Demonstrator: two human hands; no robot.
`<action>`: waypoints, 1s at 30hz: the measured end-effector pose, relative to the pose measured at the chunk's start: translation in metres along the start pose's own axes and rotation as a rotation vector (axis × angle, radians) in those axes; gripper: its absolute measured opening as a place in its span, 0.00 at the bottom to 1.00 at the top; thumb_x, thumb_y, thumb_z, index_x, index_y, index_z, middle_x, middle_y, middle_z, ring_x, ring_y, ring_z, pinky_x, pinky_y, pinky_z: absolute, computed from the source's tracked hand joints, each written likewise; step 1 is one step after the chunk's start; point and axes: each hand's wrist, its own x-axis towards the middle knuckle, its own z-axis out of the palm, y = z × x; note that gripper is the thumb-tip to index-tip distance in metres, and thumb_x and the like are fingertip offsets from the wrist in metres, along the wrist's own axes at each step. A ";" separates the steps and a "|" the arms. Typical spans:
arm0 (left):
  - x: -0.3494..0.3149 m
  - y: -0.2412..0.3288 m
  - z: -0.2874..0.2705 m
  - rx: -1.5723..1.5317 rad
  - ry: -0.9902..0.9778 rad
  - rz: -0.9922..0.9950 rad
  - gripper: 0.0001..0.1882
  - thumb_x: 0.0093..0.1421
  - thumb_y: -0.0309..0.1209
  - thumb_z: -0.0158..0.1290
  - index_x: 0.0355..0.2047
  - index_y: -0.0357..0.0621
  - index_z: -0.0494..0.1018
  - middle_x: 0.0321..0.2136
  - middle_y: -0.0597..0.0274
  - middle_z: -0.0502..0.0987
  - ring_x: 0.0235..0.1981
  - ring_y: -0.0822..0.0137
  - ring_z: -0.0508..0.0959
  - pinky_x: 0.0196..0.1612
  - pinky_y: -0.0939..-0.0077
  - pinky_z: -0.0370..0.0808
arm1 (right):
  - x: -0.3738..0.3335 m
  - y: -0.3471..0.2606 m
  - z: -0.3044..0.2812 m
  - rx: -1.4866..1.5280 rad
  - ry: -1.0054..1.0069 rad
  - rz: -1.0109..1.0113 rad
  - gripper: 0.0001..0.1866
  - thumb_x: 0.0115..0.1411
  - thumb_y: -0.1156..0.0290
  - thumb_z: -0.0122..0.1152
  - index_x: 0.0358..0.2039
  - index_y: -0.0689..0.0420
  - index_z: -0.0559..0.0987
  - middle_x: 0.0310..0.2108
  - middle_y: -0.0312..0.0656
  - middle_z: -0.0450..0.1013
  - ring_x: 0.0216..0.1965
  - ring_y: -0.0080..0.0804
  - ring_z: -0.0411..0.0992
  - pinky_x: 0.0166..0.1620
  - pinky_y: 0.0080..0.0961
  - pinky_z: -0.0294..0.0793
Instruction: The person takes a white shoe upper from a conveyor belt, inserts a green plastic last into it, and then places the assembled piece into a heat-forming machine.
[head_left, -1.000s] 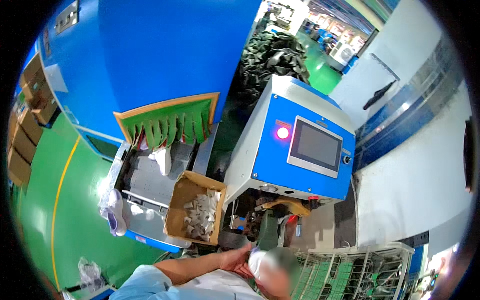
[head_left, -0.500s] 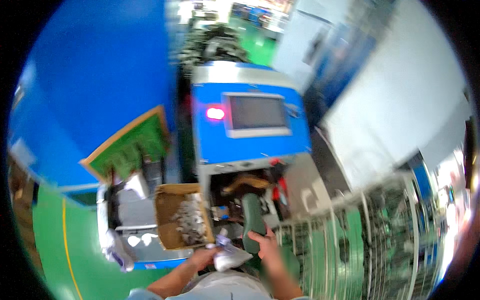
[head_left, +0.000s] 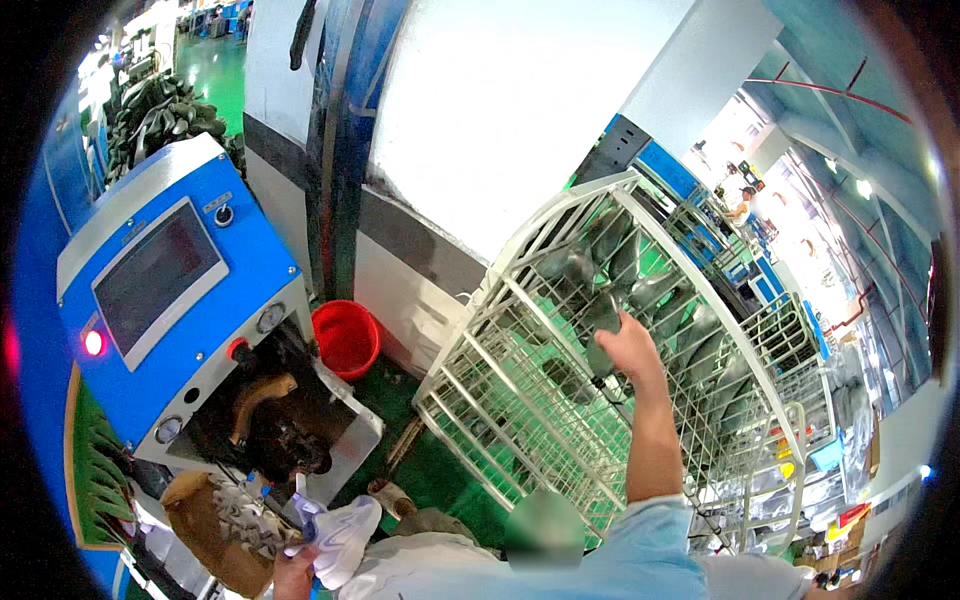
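Note:
My right hand [head_left: 635, 352] reaches out over a white wire rack cart [head_left: 520, 290] and is closed round a dark green shoe last [head_left: 603, 322]. Similar dark lasts [head_left: 655, 290] lie on the rack's wires around and beyond it. Down at the lower left, close to my body, my left hand [head_left: 293, 572] grips a white and lavender shoe [head_left: 345, 535]. The fingers of that hand are partly hidden by the shoe. Beside it is a cardboard box [head_left: 190, 520] with many small grey-white pieces in it.
A blue machine [head_left: 240, 300] with a dark screen and a lit red lamp [head_left: 94, 343] stands at left. A red bucket [head_left: 346, 340] sits on the floor between machine and rack. Behind is a white panel [head_left: 500, 100]. Another person [head_left: 742, 207] is far off at upper right.
My view has swung right, from the machine to the rack. My right hand has carried the last from near the machine out over the rack. The shoe stays in my left hand.

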 end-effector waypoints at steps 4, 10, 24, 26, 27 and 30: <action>-0.008 0.001 -0.030 0.068 0.123 -0.071 0.13 0.56 0.33 0.60 0.37 0.38 0.74 0.29 0.65 0.75 0.26 0.73 0.73 0.27 0.80 0.68 | 0.084 0.021 0.011 0.158 -0.075 0.187 0.32 0.55 0.66 0.63 0.59 0.62 0.66 0.20 0.41 0.69 0.15 0.27 0.63 0.17 0.30 0.62; -0.099 -0.044 -0.121 -0.094 0.483 -0.037 0.14 0.56 0.34 0.60 0.37 0.38 0.73 0.28 0.65 0.75 0.24 0.74 0.72 0.25 0.81 0.67 | 0.116 -0.034 0.033 0.567 -0.232 0.155 0.38 0.59 0.69 0.60 0.68 0.57 0.56 0.41 0.43 0.76 0.30 0.28 0.76 0.26 0.27 0.76; -0.166 -0.220 -0.251 0.702 1.036 -0.229 0.22 0.51 0.54 0.59 0.42 0.59 0.81 0.55 0.46 0.69 0.66 0.42 0.54 0.66 0.45 0.49 | -0.169 -0.105 0.186 0.046 -0.692 -1.075 0.24 0.65 0.59 0.54 0.57 0.58 0.69 0.51 0.53 0.71 0.49 0.46 0.73 0.49 0.37 0.74; -0.145 -0.252 -0.250 0.871 1.181 -0.394 0.20 0.51 0.54 0.59 0.38 0.59 0.82 0.46 0.50 0.75 0.59 0.45 0.64 0.62 0.44 0.57 | -0.191 -0.113 0.206 -0.057 -0.818 -1.142 0.23 0.65 0.59 0.54 0.55 0.59 0.72 0.49 0.54 0.72 0.48 0.46 0.73 0.48 0.37 0.74; -0.140 -0.258 -0.250 0.797 1.175 -0.347 0.20 0.51 0.54 0.59 0.37 0.57 0.81 0.43 0.51 0.76 0.55 0.46 0.68 0.59 0.44 0.60 | -0.197 -0.119 0.213 -0.107 -0.866 -1.180 0.22 0.65 0.59 0.54 0.54 0.59 0.73 0.48 0.54 0.73 0.47 0.46 0.74 0.48 0.37 0.73; -0.147 -0.251 -0.247 0.682 1.182 -0.270 0.19 0.52 0.53 0.57 0.33 0.52 0.80 0.35 0.53 0.78 0.45 0.51 0.75 0.51 0.47 0.69 | -0.207 -0.141 0.234 -0.212 -0.970 -1.299 0.21 0.65 0.58 0.55 0.51 0.60 0.76 0.45 0.54 0.75 0.45 0.47 0.75 0.48 0.37 0.73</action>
